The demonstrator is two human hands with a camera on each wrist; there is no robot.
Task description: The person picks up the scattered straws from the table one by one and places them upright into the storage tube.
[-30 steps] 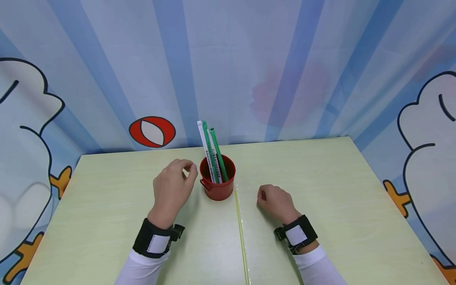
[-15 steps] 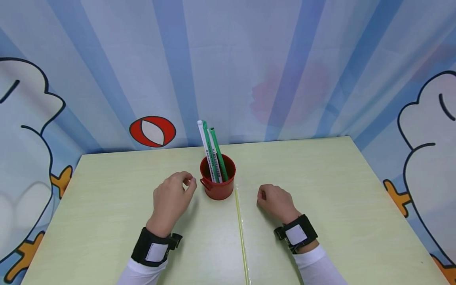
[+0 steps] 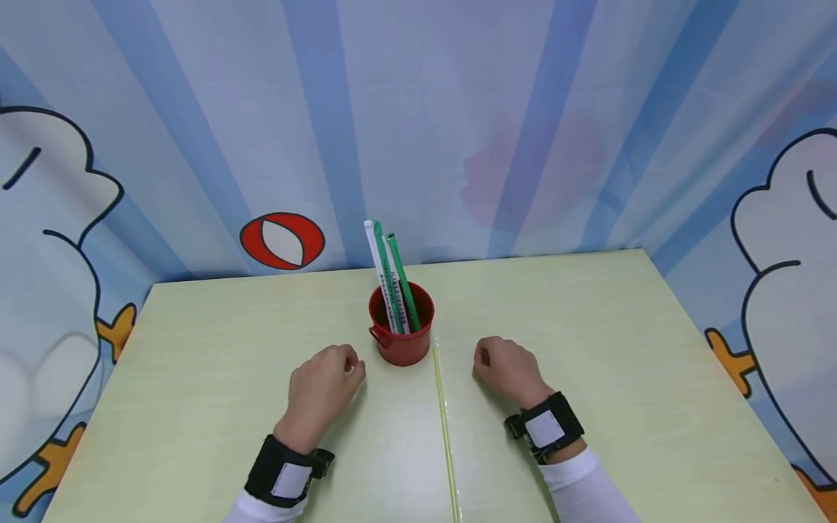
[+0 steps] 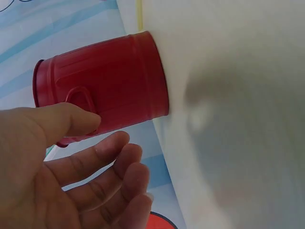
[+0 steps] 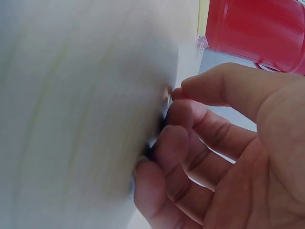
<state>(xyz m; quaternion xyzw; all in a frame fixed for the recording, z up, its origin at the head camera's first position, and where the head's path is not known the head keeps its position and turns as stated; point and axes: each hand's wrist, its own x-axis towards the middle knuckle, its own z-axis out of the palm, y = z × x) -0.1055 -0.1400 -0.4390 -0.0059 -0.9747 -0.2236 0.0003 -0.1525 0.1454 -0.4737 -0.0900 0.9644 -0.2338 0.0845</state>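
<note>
A red metal bucket with small side handles stands upright on the table. Several green and white pens lean together inside it, their upper ends well above the rim. My left hand is over the table just left of and nearer than the bucket. Its fingers are loosely bent, and in the left wrist view a gap shows between thumb and fingertips, with nothing held. To the right of the bucket, my right hand rests on the table, fingers loosely curled. The right wrist view shows its thumb near the index fingertip and nothing in its grasp.
A yellow strip runs along the pale wooden table from near the bucket toward the front edge. Behind the table hangs a blue striped cloth backdrop with cartoon figures at both sides. Each wrist wears a black band.
My left hand has drawn back toward the front of the table, away from the bucket, and sunk lower. The right hand, bucket and pens have stayed in place.
</note>
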